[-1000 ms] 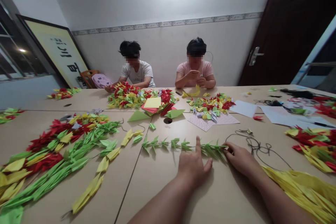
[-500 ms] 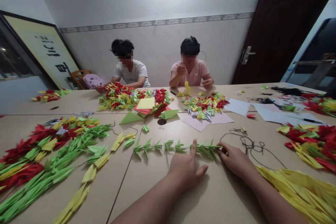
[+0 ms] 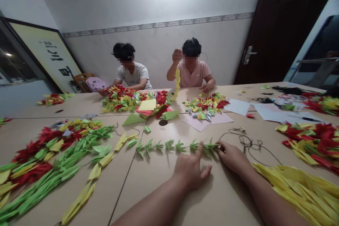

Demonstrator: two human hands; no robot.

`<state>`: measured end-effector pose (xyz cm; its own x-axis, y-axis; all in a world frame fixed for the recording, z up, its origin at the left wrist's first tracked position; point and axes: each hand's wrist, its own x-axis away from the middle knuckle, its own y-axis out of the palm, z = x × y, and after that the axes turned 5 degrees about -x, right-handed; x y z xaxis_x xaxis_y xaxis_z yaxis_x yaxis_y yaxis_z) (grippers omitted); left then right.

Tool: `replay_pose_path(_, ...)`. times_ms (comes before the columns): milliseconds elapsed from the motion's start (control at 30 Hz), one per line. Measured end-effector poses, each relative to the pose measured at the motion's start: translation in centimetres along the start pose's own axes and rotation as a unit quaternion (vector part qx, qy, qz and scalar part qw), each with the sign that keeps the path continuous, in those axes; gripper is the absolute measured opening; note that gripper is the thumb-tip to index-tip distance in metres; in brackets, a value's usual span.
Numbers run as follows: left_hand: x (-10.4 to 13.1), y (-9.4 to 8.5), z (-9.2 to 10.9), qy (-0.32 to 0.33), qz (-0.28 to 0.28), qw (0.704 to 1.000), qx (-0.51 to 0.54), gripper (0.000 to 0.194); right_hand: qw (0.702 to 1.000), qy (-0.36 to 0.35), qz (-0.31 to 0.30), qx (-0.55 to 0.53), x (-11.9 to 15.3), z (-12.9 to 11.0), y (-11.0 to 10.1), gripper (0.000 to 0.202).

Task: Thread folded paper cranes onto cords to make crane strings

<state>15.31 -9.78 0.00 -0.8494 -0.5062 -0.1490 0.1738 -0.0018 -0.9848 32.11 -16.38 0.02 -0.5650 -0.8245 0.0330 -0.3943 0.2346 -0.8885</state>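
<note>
A string of green folded paper cranes [image 3: 170, 145] lies across the table in front of me. At its right end my right hand [image 3: 233, 155] pinches the black cord beside the last crane. My left hand [image 3: 191, 170] rests along the near side of the string. Its index finger points away from me and touches the row near a crane at the right, while the thumb sticks out sideways. The left hand's other fingers are partly hidden. Beyond my right hand, loose black cord [image 3: 250, 144] lies in tangled loops on the table.
Yellow folded-paper strands [image 3: 299, 190] lie at right, and green strands [image 3: 60, 166] at left beside a yellow strand [image 3: 95, 172]. Two people sit opposite; the one in a pink shirt [image 3: 197, 74] holds up a yellow strand [image 3: 177, 81]. Mixed cranes [image 3: 122, 99] and paper squares [image 3: 147, 105] lie between us.
My left index finger has shifted slightly right along the string, and a gap now shows between the cranes there. The person in pink has raised the yellow strand higher. My view has turned slightly.
</note>
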Motion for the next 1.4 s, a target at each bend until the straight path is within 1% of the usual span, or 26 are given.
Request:
replay_pose_path(133,-0.7,0.6,2.1,0.002,0.019,1.0,0.001,0.076,1.0,0.006,-0.004,0.008,-0.1,0.2,0.1,0.025)
replay_pose_path(233,-1.7,1.2,3.7,-0.006,0.018,1.0,0.015,0.078,1.0,0.008,-0.004,-0.004,-0.2,0.4,0.2,0.029)
replay_pose_path(300,-2.1,1.4,4.4,-0.013,0.018,1.0,0.021,0.078,1.0,0.006,0.0,-0.013,-0.2,0.5,0.1,0.03)
replay_pose_path(433,-2.4,1.6,4.9,-0.024,0.018,0.999,0.028,0.077,1.0,0.003,-0.001,-0.006,-0.3,0.5,0.0,0.029)
replay_pose_path(633,-2.9,1.4,5.1,-0.044,-0.001,0.998,0.039,0.072,1.0,0.001,0.007,-0.014,-0.4,0.4,0.1,0.031)
replay_pose_path(733,-1.9,0.9,4.7,-0.025,0.009,0.998,0.059,0.072,1.0,0.002,0.006,-0.011,-0.2,0.3,0.1,0.03)
replay_pose_path(767,-1.1,0.7,4.3,-0.011,0.019,0.998,0.066,0.072,1.0,0.0,0.006,-0.01,-0.2,0.3,0.1,0.03)
replay_pose_path(833,0.9,0.3,2.6,0.038,0.013,0.996,0.084,0.077,1.0,-0.008,0.005,-0.009,-0.2,0.5,0.2,0.029)
replay_pose_path(867,2.1,0.1,1.4,0.056,0.0,0.995,0.086,0.079,1.0,-0.013,-0.001,-0.01,-0.3,0.6,0.3,0.029)
replay_pose_path(900,3.3,-0.3,-0.1,0.057,-0.012,0.995,0.081,0.077,1.0,-0.018,-0.004,-0.011,-0.5,0.8,0.4,0.028)
replay_pose_path(933,4.3,-0.8,-1.8,0.041,-0.013,0.997,0.071,0.071,1.0,-0.02,-0.008,-0.012,-0.6,0.9,0.5,0.027)
replay_pose_path(967,5.3,-1.5,-3.7,-0.002,0.012,0.999,0.046,0.061,1.0,-0.021,-0.008,-0.013,-0.7,1.0,0.6,0.026)
replay_pose_path(1000,6.0,-2.3,-5.8,-0.077,0.061,0.995,0.02,0.052,1.0,-0.022,-0.006,-0.014,-0.8,1.1,0.6,0.026)
replay_pose_path(1033,6.5,-3.2,-7.9,-0.146,0.107,0.983,0.01,0.047,1.0,-0.02,-0.002,-0.015,-0.8,1.1,0.6,0.026)
replay_pose_path(1100,7.0,-5.1,-11.7,-0.278,0.197,0.94,0.011,0.045,1.0,-0.019,0.004,-0.017,-0.7,1.0,0.6,0.025)
replay_pose_path(1133,7.0,-5.8,-13.4,-0.328,0.231,0.916,0.012,0.044,1.0,-0.019,0.004,-0.017,-0.6,0.9,0.5,0.025)
replay_pose_path(1167,7.0,-6.2,-14.7,-0.349,0.24,0.906,0.014,0.041,1.0,-0.019,0.004,-0.018,-0.5,0.8,0.5,0.025)
replay_pose_path(1233,6.7,-6.4,-16.2,-0.346,0.253,0.904,0.005,0.035,1.0,-0.019,0.004,-0.019,-0.3,0.6,0.4,0.025)
replay_pose_path(1267,6.6,-6.1,-16.5,-0.323,0.255,0.911,0.003,0.034,1.0,-0.018,0.007,-0.019,-0.2,0.6,0.4,0.025)
replay_pose_path(1333,6.1,-5.1,-16.6,-0.269,0.255,0.929,-0.012,0.035,1.0,-0.018,0.015,-0.015,-0.2,0.5,0.3,0.024)
replay_pose_path(1400,5.5,-4.0,-16.5,-0.235,0.251,0.938,-0.032,0.038,1.0,-0.021,0.016,-0.01,-0.2,0.6,0.3,0.025)
